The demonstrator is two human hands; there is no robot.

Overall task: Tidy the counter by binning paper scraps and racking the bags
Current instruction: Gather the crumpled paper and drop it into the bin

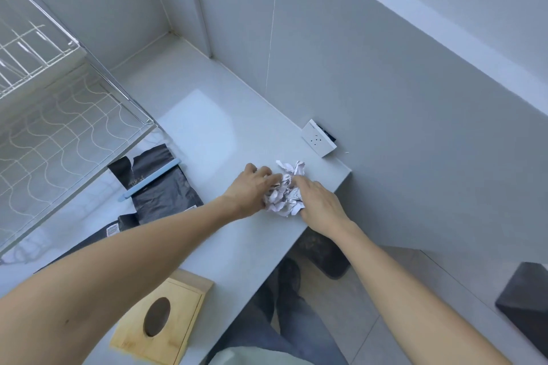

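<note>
A heap of crumpled white paper scraps (285, 190) lies near the far right corner of the pale counter (207, 139). My left hand (252, 187) presses against the heap's left side and my right hand (318, 203) closes over its right side, so both hands cup the scraps between them. Black plastic bags (161, 187) with a light blue clip strip (149, 181) lie flat on the counter to the left, partly under the rack. A white wire rack (53, 115) with a metal frame stands at the left.
A wooden tissue box (161, 320) sits at the counter's near edge. A white wall socket (318, 138) is on the grey wall behind the scraps. On the floor a black bin (323, 252) stands below the counter's right end, and another dark box (527, 299) is at far right.
</note>
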